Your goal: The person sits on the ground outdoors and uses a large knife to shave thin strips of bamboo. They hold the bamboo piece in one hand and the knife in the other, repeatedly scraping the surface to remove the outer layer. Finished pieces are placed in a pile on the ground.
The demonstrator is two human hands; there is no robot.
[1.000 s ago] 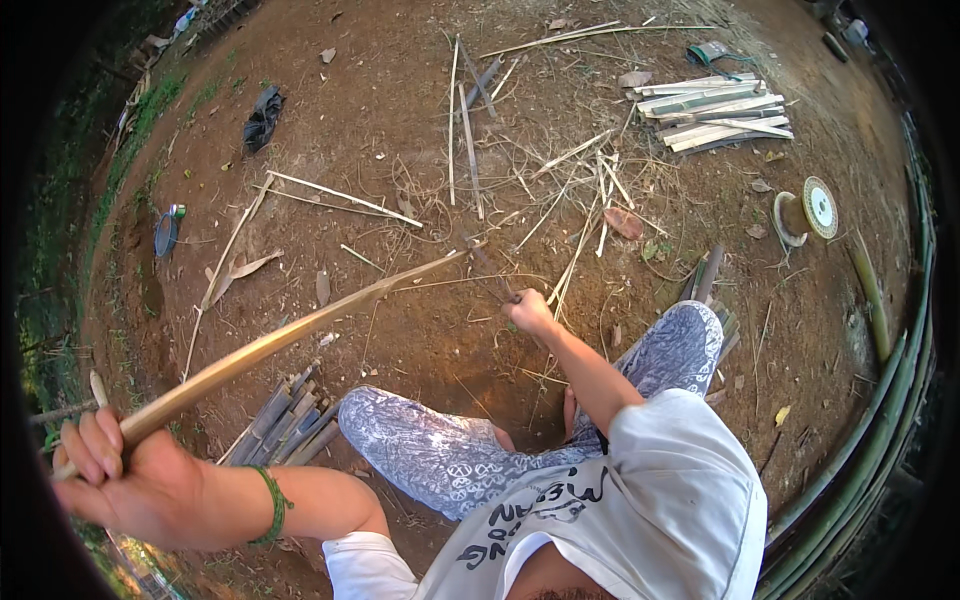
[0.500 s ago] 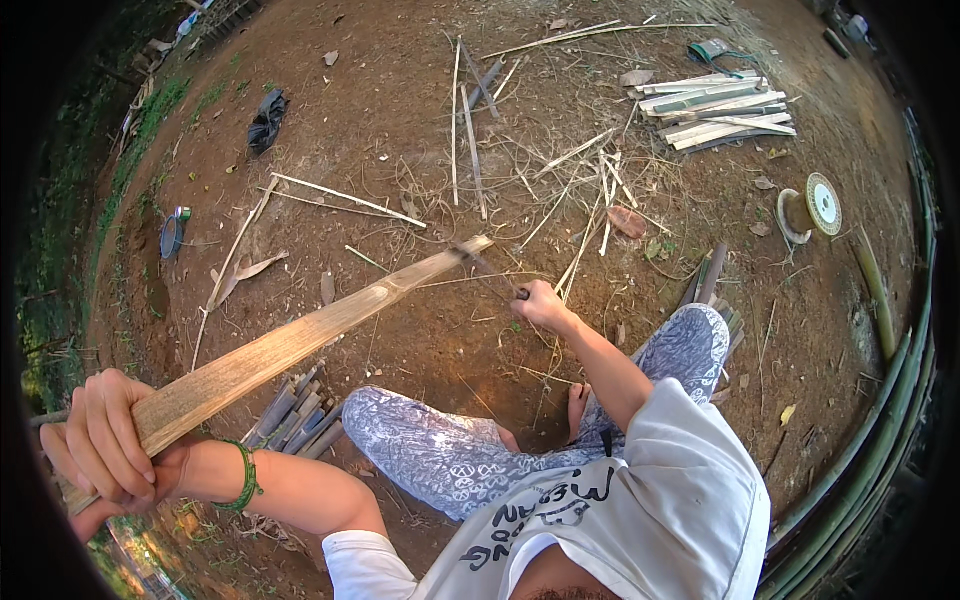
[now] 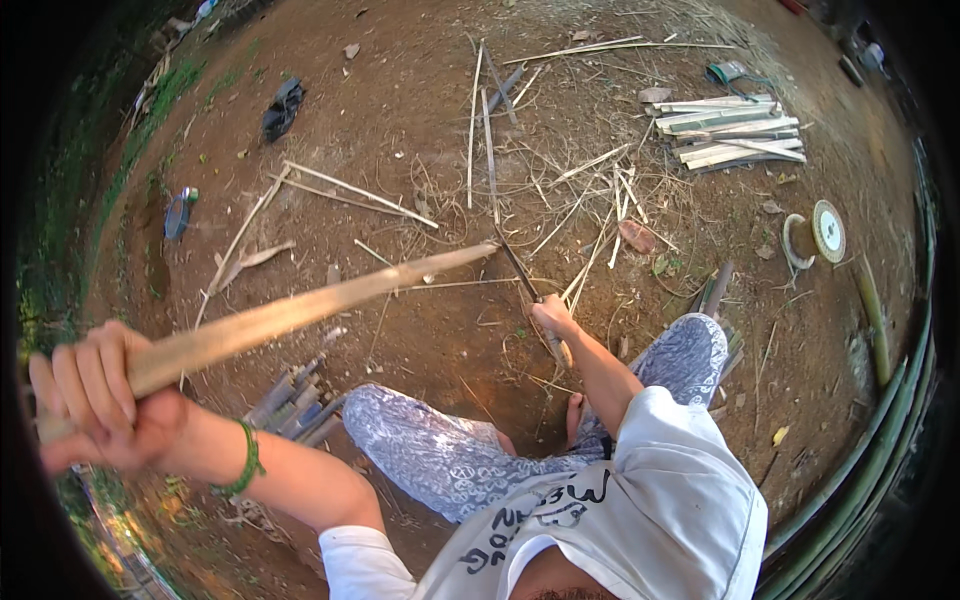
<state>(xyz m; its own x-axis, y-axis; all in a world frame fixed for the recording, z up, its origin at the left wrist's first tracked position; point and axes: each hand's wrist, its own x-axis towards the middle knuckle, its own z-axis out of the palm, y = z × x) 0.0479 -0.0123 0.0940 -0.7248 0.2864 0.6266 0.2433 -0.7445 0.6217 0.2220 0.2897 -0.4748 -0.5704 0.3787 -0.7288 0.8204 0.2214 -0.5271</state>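
Note:
My left hand (image 3: 92, 388), with a green cord bracelet on its wrist, is closed around the near end of a long tan bamboo slat (image 3: 320, 308). The slat slants up and rightward, its narrow side partly turned up. In my right hand (image 3: 553, 317) is a knife (image 3: 517, 268) with a dark, narrow blade; its pale handle end sticks out below the fist. The blade stands at the slat's far tip, crossing close to it; whether they touch I cannot tell. My crossed legs in patterned trousers (image 3: 430, 445) are below.
Thin bamboo strips (image 3: 395, 207) and shavings litter the brown dirt. A pile of split bamboo (image 3: 730, 130) is at the far right, a spool (image 3: 828, 230) nearer. Sticks (image 3: 290, 405) lie by my left knee. Long green poles (image 3: 850, 500) line the right edge. A dark crumpled bag (image 3: 283, 110) lies far left.
The slat has rolled from showing its broad face to a narrower side. The knife has gone from lying across the slat near its end to its very tip; my right hand is slightly lower and rightward.

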